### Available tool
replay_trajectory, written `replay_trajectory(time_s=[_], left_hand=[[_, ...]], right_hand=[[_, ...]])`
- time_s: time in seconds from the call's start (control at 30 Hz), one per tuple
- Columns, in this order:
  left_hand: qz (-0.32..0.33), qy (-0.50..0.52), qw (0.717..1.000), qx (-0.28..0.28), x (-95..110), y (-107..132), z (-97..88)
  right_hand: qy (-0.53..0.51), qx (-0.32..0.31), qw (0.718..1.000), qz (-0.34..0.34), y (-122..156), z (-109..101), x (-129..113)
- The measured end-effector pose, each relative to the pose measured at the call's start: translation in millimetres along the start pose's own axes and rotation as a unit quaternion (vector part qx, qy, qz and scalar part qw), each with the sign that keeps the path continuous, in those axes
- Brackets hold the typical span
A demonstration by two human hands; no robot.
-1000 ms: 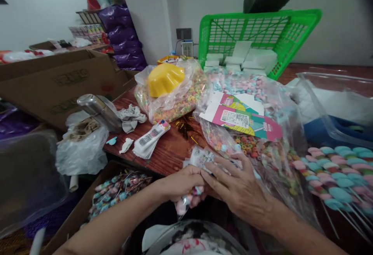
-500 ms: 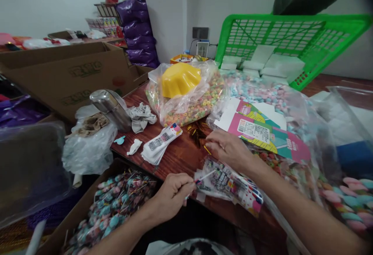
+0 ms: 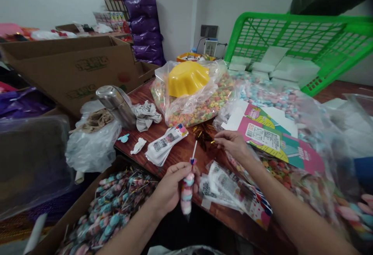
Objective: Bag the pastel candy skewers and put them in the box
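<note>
Two-handed tying step, apparently; hands apart.
Left hand (image 3: 175, 185) grips pink-and-blue film-wrapped marshmallow stick (image 3: 187, 195) before gold foil-strip pile (image 3: 204, 135); right hand (image 3: 231, 143) pinches gold strip (image 3: 213, 142) beside it. Next, likely: encircle wrapper neck (image 3: 192, 161).

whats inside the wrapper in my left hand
Pink, blue and white pieces show through the clear wrapper; a white stick pokes from its upper end. The left hand covers part, and the far side is hidden.

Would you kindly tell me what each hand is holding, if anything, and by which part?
The left hand holds a wrapped candy stick near the wrapper's gathered neck. The right hand seems to pinch a gold strip; which part is unclear.
</note>
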State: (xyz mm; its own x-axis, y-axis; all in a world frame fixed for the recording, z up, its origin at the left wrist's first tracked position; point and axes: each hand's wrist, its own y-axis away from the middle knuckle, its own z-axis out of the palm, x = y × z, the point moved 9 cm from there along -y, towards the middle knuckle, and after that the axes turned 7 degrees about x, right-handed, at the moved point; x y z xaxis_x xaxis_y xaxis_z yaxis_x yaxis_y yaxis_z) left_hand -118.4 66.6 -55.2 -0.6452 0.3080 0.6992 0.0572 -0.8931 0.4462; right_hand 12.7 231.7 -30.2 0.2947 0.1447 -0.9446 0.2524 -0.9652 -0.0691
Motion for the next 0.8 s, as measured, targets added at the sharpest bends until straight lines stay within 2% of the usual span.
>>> replay_trajectory(time_s=[0.17, 0.23, 0.33, 0.47, 0.6, 0.67, 0.8], left_hand=[[0.081, 0.010, 0.997, -0.012, 26, -24, 33.6], [0.077, -0.018, 0.996, -0.046, 25, -27, 53.1], [0.043, -0.081, 0.992, -0.091, 8, -26, 76.0], [0.028, -0.173, 0.977, -0.122, -17, -15, 96.4], [0.053, -0.279, 0.942, -0.177, -36, 1, 127.6], [0.046, -0.299, 0.934, -0.190, -46, 8, 139.3], [0.026, -0.297, 0.935, -0.193, -61, 11, 147.8]], right_hand=[[-0.151, 0.068, 0.986, -0.003, 28, -14, -23], [-0.187, 0.080, 0.979, -0.003, 43, -23, -29], [-0.211, 0.097, 0.973, -0.001, 69, -47, -30], [-0.190, 0.102, 0.976, 0.007, 105, -86, -25], [-0.086, 0.016, 0.996, -0.026, 136, -101, -34], [-0.037, -0.004, 0.999, -0.026, 150, -105, -34], [-0.002, 0.060, 0.998, -0.005, 176, -125, -21]])
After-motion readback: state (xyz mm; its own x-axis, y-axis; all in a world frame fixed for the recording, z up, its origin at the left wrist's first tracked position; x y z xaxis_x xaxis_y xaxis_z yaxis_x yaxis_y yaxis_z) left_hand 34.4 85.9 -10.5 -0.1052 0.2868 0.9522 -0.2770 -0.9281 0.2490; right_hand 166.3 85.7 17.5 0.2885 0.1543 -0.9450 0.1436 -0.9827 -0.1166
